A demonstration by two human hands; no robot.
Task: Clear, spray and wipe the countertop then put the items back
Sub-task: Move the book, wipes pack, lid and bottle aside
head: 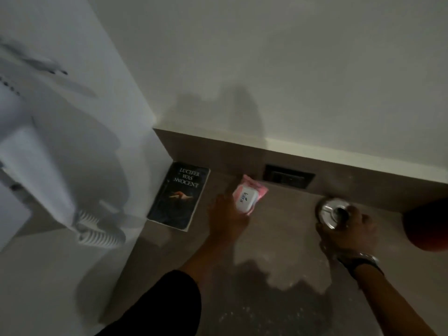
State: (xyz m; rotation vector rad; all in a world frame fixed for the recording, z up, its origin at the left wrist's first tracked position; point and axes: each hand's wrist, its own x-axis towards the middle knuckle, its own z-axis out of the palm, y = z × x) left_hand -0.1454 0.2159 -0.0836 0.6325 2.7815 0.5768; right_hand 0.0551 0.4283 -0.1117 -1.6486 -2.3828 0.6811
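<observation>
A pink and white wipes pack [248, 194] is at the back of the brown countertop [278, 238], and my left hand [226, 220] grips its near end. To the right, a round glass ashtray [332, 212] rests on the counter with my right hand [349, 232] closed over its near rim. A dark book [179, 195] lies flat in the left back corner, against the white side wall. White dust speckles the counter near my arms.
A black socket plate [288, 177] is set in the low backsplash behind the wipes. A round orange-brown object [426, 226] stands at the right edge. A white hair dryer with a coiled cord [97, 229] hangs on the left wall.
</observation>
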